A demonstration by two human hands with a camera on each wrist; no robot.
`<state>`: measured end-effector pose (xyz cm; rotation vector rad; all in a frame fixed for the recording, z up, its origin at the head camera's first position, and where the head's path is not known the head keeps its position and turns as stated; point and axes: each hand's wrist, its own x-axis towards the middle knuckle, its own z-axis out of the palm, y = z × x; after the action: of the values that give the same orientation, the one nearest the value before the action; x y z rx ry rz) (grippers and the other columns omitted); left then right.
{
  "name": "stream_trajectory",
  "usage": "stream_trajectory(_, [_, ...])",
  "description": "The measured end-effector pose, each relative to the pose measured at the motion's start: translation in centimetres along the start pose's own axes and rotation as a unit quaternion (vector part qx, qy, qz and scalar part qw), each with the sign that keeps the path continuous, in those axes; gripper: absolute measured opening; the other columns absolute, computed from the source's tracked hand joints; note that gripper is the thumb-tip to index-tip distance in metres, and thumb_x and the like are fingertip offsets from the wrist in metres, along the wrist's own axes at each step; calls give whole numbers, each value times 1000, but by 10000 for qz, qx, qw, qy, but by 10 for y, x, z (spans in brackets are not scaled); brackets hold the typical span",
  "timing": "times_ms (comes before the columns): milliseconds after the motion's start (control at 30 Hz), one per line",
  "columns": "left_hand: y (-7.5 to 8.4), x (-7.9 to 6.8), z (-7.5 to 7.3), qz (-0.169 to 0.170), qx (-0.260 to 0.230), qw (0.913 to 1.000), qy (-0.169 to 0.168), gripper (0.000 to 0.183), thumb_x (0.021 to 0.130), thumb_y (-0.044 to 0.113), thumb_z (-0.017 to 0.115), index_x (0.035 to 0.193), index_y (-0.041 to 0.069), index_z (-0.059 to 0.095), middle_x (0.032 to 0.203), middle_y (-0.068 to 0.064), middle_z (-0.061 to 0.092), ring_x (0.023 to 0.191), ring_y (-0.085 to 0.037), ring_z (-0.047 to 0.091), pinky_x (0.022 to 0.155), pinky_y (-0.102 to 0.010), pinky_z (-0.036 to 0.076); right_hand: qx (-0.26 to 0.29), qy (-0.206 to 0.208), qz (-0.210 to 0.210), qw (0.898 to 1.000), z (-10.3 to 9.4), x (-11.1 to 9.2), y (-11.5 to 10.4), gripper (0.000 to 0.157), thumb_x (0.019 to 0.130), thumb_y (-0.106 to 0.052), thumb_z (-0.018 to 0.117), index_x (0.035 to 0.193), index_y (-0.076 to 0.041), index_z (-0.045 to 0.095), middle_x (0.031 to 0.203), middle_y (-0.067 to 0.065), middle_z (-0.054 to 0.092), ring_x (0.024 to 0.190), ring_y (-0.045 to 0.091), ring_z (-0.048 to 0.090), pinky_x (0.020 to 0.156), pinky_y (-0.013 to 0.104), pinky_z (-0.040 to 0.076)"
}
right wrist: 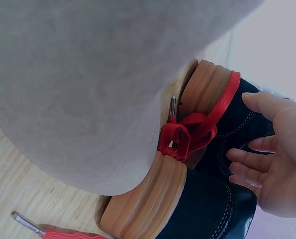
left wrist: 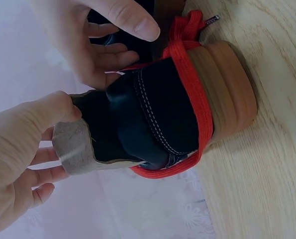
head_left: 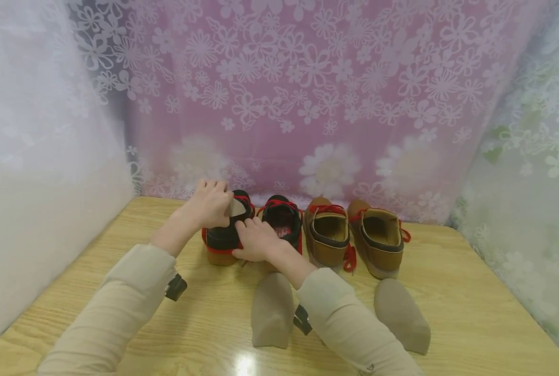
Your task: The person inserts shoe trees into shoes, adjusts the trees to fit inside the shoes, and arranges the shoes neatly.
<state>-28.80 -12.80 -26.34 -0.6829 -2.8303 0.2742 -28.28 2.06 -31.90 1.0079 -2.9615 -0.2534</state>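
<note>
Leftmost in the row is a black shoe (head_left: 220, 237) with a red lace and tan sole, its heel toward me. A grey-beige flap (left wrist: 75, 147) stands up from its opening. My left hand (head_left: 212, 201) pinches this flap between thumb and fingers; the left wrist view shows the grip (left wrist: 33, 144). Beside the shoe's upper right edge is my right hand (head_left: 259, 240), fingers loosely bent and thumb apart (right wrist: 277, 154). The fingertips overlap the shoe's rim. Right of it stands a second black shoe (head_left: 294, 219), partly hidden behind the right hand.
Two brown shoes (head_left: 325, 250) (head_left: 384, 258) with red laces continue the row to the right. Two grey-beige pieces, rounded at one end, lie nearer me on the wooden table (head_left: 204, 334), one left (head_left: 272, 310), one right (head_left: 402, 316). A pink flowered curtain (head_left: 279, 104) hangs behind.
</note>
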Motion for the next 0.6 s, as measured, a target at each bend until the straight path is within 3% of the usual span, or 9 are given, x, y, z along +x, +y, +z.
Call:
stream_trajectory(233, [-4, 3, 5, -68, -275, 9996, 49, 57, 75, 31, 74, 119, 1, 53, 112, -18, 52, 103, -37, 47, 84, -52, 31, 38, -98, 22, 9999, -2, -1, -1, 67, 88, -48, 56, 138, -7, 38, 129, 10, 48, 114, 25, 46, 94, 36, 39])
stream_trajectory(600, [-8, 2, 7, -34, -643, 9977, 206, 45, 76, 25, 74, 111, 4, 57, 107, -16, 49, 98, -33, 47, 80, -48, 31, 186, 49, -77, 9998, -5, -5, -1, 65, 89, -49, 54, 137, -8, 40, 133, 10, 45, 118, 24, 43, 94, 36, 38])
